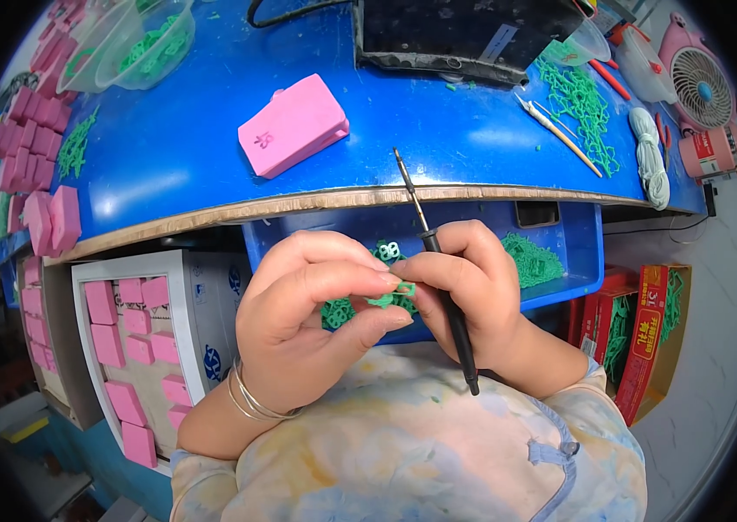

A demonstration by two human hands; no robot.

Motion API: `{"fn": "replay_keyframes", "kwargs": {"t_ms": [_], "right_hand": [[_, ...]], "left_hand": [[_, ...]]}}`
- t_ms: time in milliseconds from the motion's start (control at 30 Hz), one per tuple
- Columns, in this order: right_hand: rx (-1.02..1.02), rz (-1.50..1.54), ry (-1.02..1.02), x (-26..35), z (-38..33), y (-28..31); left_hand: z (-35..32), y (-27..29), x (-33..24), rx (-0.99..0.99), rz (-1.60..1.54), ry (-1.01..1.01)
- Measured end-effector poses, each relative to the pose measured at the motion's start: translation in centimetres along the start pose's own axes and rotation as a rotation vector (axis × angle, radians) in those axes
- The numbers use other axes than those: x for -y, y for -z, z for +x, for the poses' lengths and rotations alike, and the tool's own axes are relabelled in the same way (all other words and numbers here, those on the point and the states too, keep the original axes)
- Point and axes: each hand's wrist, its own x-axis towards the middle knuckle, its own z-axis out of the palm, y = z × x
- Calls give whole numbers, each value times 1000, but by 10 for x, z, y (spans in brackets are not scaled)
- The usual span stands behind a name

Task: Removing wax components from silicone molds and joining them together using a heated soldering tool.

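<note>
Pinched between thumb and forefinger of left hand (299,296): small green piece (406,290), over blue bin (581,242). Touching its right end: right hand (473,291), own pinch unclear. Also gripped there, rightward of piece: black pen-like tool (455,326), long axis pointing away, tip leftward.

Blue tbl (168,113) is looking glossy, smooth w/ a few scuffs; its front edge (281,208) is showing bare, roughish wood. Pink block (294,126) on tbl is looking matt, foam-like. Clear tub (138,80) at tbl's L end is showing thin, shiny plastic. This side of tbl: green pc (407,290) is looking plasticky, smooth; pen tool (455,331) is pairing blk plastic w/ metal; bangles (255,405) are gleaming, polished metal; garment (368,444) is looking soft, matt cloth.
</note>
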Motion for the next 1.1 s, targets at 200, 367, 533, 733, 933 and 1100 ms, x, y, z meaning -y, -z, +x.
{"fn": "replay_keyframes", "kwargs": {"t_ms": [200, 367, 533, 733, 933, 1100], "right_hand": [[-29, 21, 4, 1, 0, 2], [-48, 73, -6, 0, -1, 2], [-38, 86, -4, 1, 0, 5], [-7, 71, 3, 1, 2, 7], [22, 70, 3, 1, 2, 6], [-9, 47, 28, 0, 3, 9]], "left_hand": [[-2, -1, -2, -35, -81, 34], [-2, 1, 0, -24, -147, 80], [-2, -2, -2, -108, -195, 145], [5, 6, -5, -49, 329, -98], [4, 12, -4, 73, 353, -103], [3, 10, -3, 54, 288, -40]]}}
